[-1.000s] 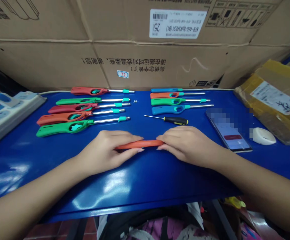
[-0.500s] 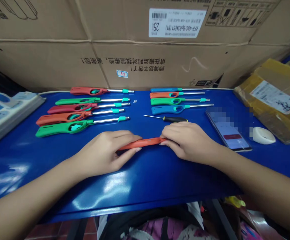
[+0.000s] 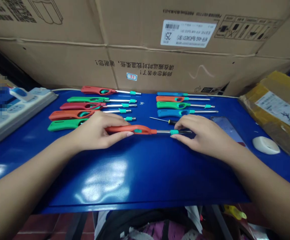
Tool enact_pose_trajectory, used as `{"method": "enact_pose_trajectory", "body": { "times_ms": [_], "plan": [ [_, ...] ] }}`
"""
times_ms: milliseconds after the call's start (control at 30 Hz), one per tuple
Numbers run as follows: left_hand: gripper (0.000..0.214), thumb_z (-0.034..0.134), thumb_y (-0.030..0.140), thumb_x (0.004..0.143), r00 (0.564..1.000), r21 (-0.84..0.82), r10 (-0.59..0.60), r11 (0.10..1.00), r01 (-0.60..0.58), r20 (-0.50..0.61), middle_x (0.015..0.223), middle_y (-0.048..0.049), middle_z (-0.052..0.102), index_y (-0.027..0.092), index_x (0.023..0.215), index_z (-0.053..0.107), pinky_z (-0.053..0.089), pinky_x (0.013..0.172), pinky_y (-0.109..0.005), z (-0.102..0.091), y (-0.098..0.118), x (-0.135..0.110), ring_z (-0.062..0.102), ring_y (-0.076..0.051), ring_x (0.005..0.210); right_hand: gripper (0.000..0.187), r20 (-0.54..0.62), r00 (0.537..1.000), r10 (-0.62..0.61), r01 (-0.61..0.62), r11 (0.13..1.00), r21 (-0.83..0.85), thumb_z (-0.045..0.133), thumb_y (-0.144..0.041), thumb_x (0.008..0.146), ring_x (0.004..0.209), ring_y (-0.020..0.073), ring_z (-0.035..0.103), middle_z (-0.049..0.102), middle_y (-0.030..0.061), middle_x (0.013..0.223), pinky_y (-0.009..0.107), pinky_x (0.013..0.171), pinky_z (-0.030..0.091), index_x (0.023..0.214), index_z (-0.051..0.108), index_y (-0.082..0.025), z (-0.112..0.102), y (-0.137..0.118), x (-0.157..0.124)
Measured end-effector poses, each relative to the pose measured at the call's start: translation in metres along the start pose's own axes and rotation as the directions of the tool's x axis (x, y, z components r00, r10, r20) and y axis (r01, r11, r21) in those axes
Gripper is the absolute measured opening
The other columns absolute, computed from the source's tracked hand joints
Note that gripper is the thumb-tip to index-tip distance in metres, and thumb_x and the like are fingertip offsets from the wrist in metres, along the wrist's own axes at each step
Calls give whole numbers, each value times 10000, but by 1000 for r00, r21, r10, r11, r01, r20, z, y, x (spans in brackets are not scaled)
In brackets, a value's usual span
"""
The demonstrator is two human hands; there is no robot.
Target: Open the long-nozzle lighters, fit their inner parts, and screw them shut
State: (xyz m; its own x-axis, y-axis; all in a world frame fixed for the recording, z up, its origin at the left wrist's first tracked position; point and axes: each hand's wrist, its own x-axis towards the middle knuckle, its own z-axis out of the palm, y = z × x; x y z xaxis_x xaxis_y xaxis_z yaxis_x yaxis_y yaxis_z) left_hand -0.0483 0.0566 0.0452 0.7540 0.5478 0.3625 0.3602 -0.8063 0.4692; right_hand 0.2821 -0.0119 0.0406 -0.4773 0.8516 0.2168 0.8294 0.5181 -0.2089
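My left hand (image 3: 101, 131) is wrapped round the handle of an orange long-nosed gas lighter (image 3: 145, 130), held level above the table. Its metal tube points right. At the tube's far end my right hand (image 3: 201, 133) pinches around the teal collar (image 3: 174, 132), thumb below and fingers above. Beyond my left hand lies a row of red, green and orange lighters (image 3: 71, 115), the nearest green one partly hidden by that hand. Several more lighters (image 3: 175, 113) lie at the right rear. A screwdriver (image 3: 160, 119) with a black and yellow handle is partly covered by my right hand.
A large cardboard box (image 3: 139, 50) stands along the back of the blue table (image 3: 147, 180). At the left is a white power strip (image 3: 17, 110). To the right are a phone (image 3: 228, 130), a white mouse (image 3: 266, 145) and a taped parcel (image 3: 277, 110). Small metal pins (image 3: 141, 103) lie behind.
The lighter's metal tube and teal collar now show. My right hand has shifted from the orange body out to the tube's end. The camera view has turned slightly left.
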Motion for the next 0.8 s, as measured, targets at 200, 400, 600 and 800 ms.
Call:
{"method": "enact_pose_trajectory", "body": {
  "times_ms": [200,400,600,800],
  "plan": [
    [240,642,365,962,999,6,28,1000,-28,47,742,-38,714,160,892,746,470,596,-216,9,1,0,625,-129,620,165,60,995,-85,84,996,30,534,-305,1022,907,230,650,705,83,978,365,798,496,997,642,-182,3,-4,2],
    [193,620,306,979,997,-106,40,994,-33,62,802,-33,710,158,967,744,479,628,-203,29,14,-1,616,-112,648,217,99,991,-89,77,990,121,497,-341,1049,942,210,659,709,61,1023,338,800,488,1045,646,-183,11,-19,2],
    [144,671,268,948,1000,-167,13,986,-10,19,807,-18,713,151,963,752,483,635,-187,29,16,0,616,-98,646,290,104,978,-183,183,983,12,432,-315,1070,967,218,679,743,77,1068,345,813,489,1099,681,-169,12,-19,-1],
    [223,659,325,944,993,-244,-104,963,113,51,686,4,666,156,827,746,440,546,-188,35,24,-2,531,-90,563,315,61,965,-256,261,961,-97,397,-264,1065,778,200,668,730,78,900,317,664,445,1006,677,-132,22,-20,-3]
  ]
}}
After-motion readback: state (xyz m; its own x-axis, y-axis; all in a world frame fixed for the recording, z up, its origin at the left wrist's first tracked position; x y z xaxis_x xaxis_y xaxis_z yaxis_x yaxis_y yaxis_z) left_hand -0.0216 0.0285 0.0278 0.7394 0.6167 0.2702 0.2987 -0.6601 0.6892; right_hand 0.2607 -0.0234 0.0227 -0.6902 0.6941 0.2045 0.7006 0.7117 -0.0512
